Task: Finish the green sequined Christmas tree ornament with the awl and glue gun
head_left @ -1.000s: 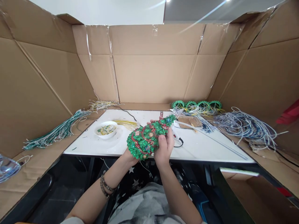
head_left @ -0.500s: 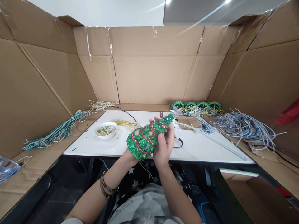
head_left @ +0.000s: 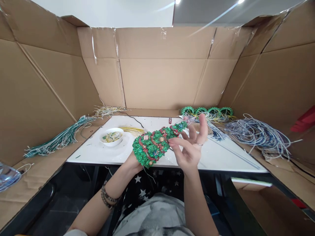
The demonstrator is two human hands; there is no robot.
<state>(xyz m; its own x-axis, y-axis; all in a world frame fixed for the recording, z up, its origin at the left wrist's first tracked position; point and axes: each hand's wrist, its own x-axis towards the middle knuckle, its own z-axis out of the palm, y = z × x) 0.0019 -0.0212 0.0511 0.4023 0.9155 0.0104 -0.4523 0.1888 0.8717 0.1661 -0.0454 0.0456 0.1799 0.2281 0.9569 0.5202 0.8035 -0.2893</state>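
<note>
A green glittery Christmas-tree ornament (head_left: 155,146) with red garlands and small baubles is held over the front edge of the white table (head_left: 98,152), its tip pointing up and right. My left hand (head_left: 134,164) grips its wide base from behind and is mostly hidden by it. Just right of the tree, my right hand (head_left: 190,147) is lifted with its fingers spread, palm facing me, a ring on one finger. Thumb and forefinger are close to the tree's side; whether they touch it is unclear.
A white bowl (head_left: 112,136) of small yellow-green pieces sits left on the table, with yellow wires (head_left: 134,131) behind it. Green wire bundle (head_left: 59,139) lies left, white-blue wires (head_left: 258,134) right, green rings (head_left: 206,111) at the back. Cardboard walls enclose everything.
My right hand has let go of the tree and opened, moving right with fingers spread. The left hand still holds the tree, now tilted slightly lower.
</note>
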